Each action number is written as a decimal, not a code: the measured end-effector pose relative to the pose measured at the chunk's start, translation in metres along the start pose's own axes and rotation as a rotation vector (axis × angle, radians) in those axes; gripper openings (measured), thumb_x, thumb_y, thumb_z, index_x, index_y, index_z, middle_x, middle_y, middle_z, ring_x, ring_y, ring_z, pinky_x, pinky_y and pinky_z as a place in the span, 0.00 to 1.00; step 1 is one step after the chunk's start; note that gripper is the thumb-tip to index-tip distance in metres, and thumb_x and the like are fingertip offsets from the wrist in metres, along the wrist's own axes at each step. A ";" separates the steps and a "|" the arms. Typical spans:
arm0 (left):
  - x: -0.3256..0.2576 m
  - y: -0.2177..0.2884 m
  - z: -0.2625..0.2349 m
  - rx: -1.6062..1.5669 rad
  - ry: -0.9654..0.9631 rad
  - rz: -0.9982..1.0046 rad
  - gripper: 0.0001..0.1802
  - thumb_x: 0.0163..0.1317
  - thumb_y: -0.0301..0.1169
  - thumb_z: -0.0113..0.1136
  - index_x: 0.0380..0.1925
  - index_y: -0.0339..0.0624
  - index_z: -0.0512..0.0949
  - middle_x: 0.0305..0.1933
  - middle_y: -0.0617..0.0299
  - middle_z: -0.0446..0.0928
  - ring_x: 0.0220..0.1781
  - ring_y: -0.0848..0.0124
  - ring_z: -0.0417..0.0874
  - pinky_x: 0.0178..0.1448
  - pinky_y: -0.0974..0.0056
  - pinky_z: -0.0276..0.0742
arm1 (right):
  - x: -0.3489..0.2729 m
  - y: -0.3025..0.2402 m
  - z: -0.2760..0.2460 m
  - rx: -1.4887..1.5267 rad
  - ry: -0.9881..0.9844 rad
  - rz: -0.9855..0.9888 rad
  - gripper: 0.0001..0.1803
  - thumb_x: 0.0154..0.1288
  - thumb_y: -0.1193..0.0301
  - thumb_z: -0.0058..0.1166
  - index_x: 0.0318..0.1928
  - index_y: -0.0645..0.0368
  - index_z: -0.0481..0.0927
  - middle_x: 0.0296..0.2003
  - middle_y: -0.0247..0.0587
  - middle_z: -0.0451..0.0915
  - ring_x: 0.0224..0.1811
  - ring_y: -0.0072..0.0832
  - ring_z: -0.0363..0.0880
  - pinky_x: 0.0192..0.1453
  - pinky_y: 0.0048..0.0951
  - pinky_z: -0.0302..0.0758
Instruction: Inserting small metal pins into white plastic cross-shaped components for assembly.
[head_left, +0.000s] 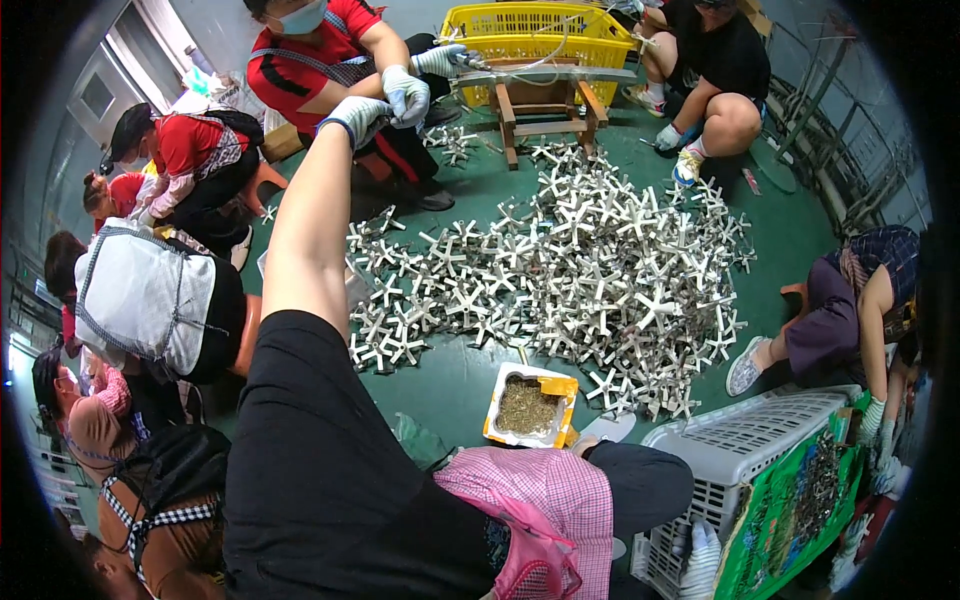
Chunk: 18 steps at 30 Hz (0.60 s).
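Note:
My left arm stretches far forward, and its white-gloved hand [358, 120] has curled fingers, touching the gloved hand [407, 95] of a person in red. Whatever lies between those fingers is hidden. Low at the right, my right hand [703, 562], in a striped glove, lies against the grey slotted basket [655, 545], fingers pointing up and looking straight. A green sheet [765, 535] bearing small dark metal pieces [822, 475] leans beside it. A big heap of pale star-shaped metal parts [590, 260] covers the floor ahead.
A white-and-orange tray [497, 425] of gold-coloured bits stands before my knees. At the far side are a wooden stool [545, 127] with a metal bar [590, 75] across it and a yellow basket [480, 20]. Several people sit at left, ahead and right.

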<state>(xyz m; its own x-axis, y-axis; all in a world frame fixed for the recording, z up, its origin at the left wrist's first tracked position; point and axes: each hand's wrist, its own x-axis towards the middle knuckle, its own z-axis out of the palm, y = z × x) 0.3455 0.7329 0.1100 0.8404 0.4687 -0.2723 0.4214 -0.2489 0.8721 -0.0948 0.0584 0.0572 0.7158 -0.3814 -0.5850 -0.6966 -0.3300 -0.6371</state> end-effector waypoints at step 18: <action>-0.303 0.076 0.296 0.314 -0.959 0.791 0.18 0.64 0.45 0.54 0.42 0.43 0.80 0.26 0.65 0.77 0.27 0.78 0.76 0.33 0.68 0.74 | 0.065 0.071 -0.018 -0.055 0.211 -0.476 0.21 0.63 0.63 0.51 0.48 0.68 0.77 0.36 0.40 0.79 0.32 0.22 0.74 0.40 0.24 0.73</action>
<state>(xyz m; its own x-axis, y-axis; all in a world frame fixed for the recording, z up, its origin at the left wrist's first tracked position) 0.2238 0.3214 0.1384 0.7506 -0.6603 -0.0233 -0.3508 -0.4281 0.8329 -0.0986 -0.0054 -0.0177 0.9320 -0.3421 -0.1198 -0.3025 -0.5522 -0.7769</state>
